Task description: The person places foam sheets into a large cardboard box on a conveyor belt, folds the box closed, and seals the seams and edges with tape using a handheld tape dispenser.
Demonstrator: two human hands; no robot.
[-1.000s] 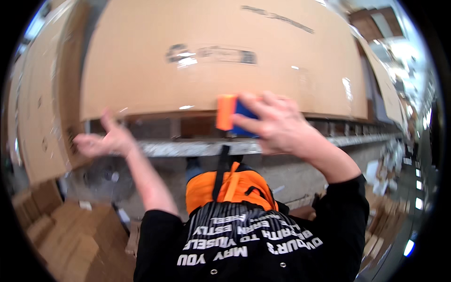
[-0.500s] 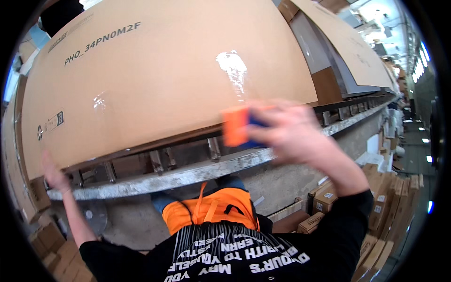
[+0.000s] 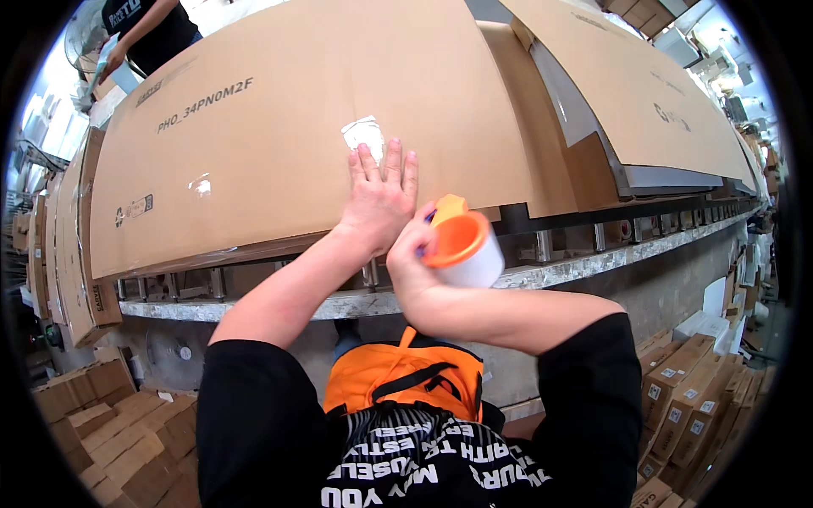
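Note:
A large flat cardboard box (image 3: 279, 144) lies before me. My left hand (image 3: 381, 199) rests on its top close to the near edge, fingers stretched and spread. Under its fingertips is a shiny strip of clear tape (image 3: 362, 132); the palm and fingers hide part of it. Beside my left wrist, my right hand (image 3: 411, 258) is wrapped around an orange-and-blue tape dispenser (image 3: 457, 237), held at the box's near edge. A pale roll of tape sits on the dispenser. Further left, a smaller piece of tape (image 3: 200, 186) glints on the box.
The box rests on a roller conveyor with a worn metal rail (image 3: 356, 303). Another carton with a raised flap (image 3: 627, 85) stands to the right. Cartons (image 3: 127, 432) are stacked at lower left, more (image 3: 694, 389) at lower right. Across the box stands another person (image 3: 157, 38).
My left hand has gone from the box's left end to the tape strip, now lying flat. My right hand, still gripping the tape dispenser, has come left beside it. The view has shifted.

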